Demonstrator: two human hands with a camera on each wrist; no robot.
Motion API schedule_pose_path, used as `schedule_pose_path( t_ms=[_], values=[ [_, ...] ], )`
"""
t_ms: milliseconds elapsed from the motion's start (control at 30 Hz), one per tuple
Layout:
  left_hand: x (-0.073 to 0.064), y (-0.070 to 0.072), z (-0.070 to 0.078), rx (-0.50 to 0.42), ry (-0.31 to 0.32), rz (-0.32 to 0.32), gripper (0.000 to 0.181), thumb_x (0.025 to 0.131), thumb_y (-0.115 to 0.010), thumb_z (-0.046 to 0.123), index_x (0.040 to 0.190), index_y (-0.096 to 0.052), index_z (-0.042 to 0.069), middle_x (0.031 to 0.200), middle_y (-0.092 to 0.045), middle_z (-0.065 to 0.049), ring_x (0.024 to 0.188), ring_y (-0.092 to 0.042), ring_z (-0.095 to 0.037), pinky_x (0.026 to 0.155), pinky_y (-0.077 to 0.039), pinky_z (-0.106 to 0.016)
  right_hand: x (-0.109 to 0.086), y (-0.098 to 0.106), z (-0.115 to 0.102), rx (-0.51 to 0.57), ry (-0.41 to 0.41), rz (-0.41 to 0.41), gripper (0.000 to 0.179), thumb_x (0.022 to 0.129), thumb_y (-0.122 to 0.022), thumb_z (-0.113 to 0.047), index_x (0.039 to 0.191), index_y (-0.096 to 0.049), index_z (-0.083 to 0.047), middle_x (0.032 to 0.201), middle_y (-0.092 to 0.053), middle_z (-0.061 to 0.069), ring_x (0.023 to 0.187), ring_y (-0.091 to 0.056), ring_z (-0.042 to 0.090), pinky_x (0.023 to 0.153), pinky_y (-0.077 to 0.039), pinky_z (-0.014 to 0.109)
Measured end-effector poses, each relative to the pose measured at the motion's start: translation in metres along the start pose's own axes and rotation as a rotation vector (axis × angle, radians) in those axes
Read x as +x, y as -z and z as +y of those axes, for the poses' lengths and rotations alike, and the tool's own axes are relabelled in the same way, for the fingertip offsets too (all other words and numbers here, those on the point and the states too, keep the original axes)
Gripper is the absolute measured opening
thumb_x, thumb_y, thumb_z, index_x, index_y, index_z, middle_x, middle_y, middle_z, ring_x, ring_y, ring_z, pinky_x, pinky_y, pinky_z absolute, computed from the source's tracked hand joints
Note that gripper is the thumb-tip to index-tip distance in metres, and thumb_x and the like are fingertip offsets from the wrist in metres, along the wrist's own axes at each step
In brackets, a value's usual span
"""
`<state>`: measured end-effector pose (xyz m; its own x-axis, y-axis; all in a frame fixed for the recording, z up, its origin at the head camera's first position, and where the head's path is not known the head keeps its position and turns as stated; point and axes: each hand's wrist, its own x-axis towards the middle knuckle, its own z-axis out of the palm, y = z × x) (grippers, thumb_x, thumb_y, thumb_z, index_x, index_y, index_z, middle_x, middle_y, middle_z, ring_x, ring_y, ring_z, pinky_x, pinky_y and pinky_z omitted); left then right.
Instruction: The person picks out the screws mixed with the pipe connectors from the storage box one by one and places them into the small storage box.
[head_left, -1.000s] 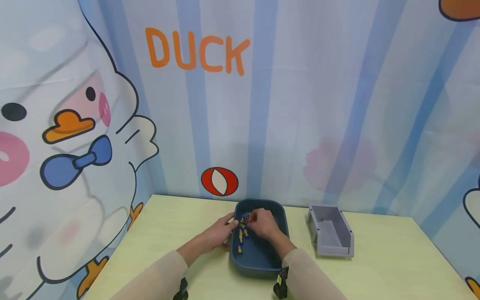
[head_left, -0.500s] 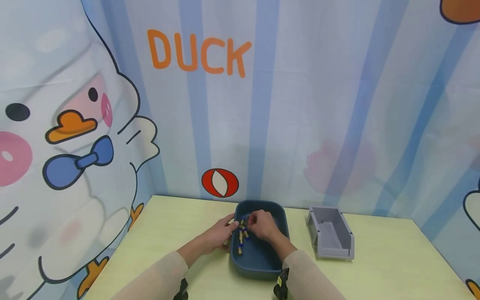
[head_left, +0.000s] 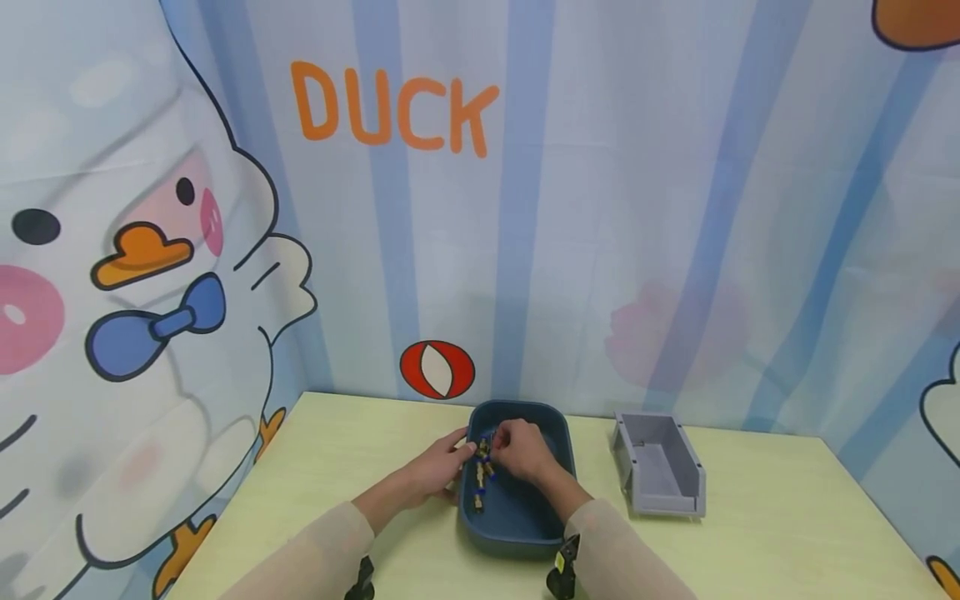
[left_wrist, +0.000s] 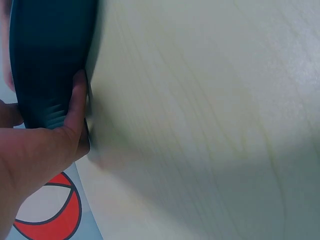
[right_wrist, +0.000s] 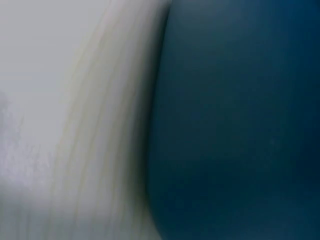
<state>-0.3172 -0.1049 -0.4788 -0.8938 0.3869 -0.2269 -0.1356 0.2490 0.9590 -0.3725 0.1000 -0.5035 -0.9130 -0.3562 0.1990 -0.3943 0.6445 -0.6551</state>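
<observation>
A dark blue rounded bin (head_left: 517,521) stands on the table. My left hand (head_left: 435,468) grips its left wall, the thumb over the rim and the fingers outside. In the left wrist view, the left hand (left_wrist: 47,145) has its fingers against the bin (left_wrist: 52,55). Inside, along the left side, lie several small brass fittings (head_left: 480,477) with blue collars. My right hand (head_left: 522,452) reaches into the bin with bent fingers, its fingertips at the far end of these fittings. Whether it pinches one is too small to tell. The right wrist view shows only the bin's wall (right_wrist: 225,120).
A grey open-front parts bin (head_left: 663,467) stands to the right of the blue bin. The pale yellow table (head_left: 780,517) ends at the back against a printed curtain (head_left: 600,208) with a duck figure.
The right fingertips have shifted slightly among the fittings, and the far pieces lie a little differently. My left hand keeps its grip on the bin, which stays in place.
</observation>
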Motion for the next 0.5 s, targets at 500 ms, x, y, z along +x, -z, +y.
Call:
schedule_pose_path(
  t_ms=[500],
  values=[
    [0.006, 0.0, -0.005, 0.003, 0.003, 0.008, 0.057, 0.116, -0.04, 0.033, 0.167, -0.028, 0.01, 0.152, -0.049, -0.028, 0.133, -0.056, -0.05, 0.088, -0.06, -0.061, -0.006, 0.018, -0.013, 0.006, -0.001, -0.031, 0.007, 0.088, -0.076, -0.001, 0.09, -0.071, -0.006, 0.079, -0.066, -0.002, 0.072, -0.06, 0.012, 0.065, -0.053, 0.028]
  ],
)
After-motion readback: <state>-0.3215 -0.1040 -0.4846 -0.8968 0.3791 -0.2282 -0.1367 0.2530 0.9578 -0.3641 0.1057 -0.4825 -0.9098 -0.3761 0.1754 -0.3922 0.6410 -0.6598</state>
